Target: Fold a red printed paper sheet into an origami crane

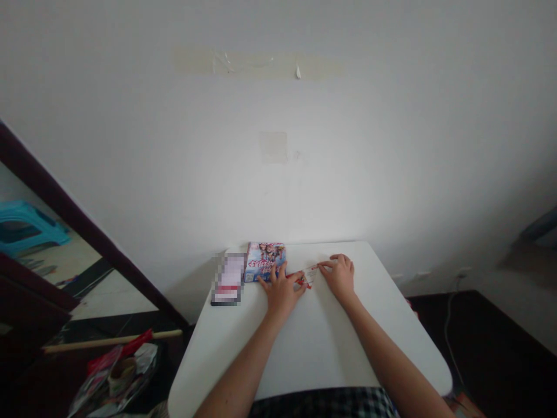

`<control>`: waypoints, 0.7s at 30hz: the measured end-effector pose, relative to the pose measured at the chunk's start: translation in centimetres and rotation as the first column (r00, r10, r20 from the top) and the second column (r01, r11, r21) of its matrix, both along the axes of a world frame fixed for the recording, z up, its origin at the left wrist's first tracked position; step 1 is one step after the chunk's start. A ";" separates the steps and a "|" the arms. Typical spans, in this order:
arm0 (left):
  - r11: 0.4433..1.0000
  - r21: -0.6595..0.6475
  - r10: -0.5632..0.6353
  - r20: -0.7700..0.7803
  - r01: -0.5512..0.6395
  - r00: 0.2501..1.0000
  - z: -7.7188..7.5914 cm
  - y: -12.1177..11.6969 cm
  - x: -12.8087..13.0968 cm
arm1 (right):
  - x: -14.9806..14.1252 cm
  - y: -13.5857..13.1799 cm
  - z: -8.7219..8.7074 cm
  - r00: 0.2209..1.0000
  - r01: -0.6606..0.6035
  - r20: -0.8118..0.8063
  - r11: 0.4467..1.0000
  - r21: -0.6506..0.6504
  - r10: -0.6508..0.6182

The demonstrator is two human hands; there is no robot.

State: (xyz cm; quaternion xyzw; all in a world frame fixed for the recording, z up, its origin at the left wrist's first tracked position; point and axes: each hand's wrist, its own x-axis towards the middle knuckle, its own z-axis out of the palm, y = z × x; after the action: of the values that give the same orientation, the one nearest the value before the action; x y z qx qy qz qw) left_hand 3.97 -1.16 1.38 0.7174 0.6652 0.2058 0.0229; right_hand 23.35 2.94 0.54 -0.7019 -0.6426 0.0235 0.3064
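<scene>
On the white table (pixel 313 337), my left hand (pixel 281 290) lies with fingers spread, its fingertips at the lower edge of a colourful printed box (pixel 265 261). My right hand (pixel 338 274) is curled, and its fingertips pinch a small white-and-red piece (pixel 308 277) that lies between the two hands. The thumb and forefinger of my left hand touch the red end of that piece. What the piece is I cannot make out.
A blurred flat rectangle (pixel 228 280) lies left of the box at the table's far left edge. The table stands against a white wall (pixel 278 145). On the floor at left lie a wooden stick (pixel 113 341) and plastic bags (pixel 117 371). A turquoise stool (pixel 26 226) stands beyond.
</scene>
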 end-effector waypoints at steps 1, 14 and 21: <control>1.000 0.001 -0.002 0.002 0.002 1.000 -0.1 0.0 0.0 | -0.1 -0.1 0.0 1.000 0.002 0.002 1.000 0.005 -0.002; 1.000 -0.013 -0.004 0.012 0.004 1.000 -0.4 0.0 -0.2 | -0.5 -0.6 0.4 1.000 0.004 0.031 1.000 0.013 -0.004; 0.999 -0.036 0.000 0.007 0.000 1.000 0.0 -0.1 -0.1 | -0.6 -0.6 0.7 0.998 0.010 0.069 0.999 -0.036 -0.008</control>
State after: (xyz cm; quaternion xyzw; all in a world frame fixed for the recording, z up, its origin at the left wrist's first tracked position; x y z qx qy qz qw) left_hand 3.83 -1.22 1.39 0.7161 0.6687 0.1964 0.0380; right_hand 22.77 2.32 1.20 -0.7106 -0.6490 0.0096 0.2715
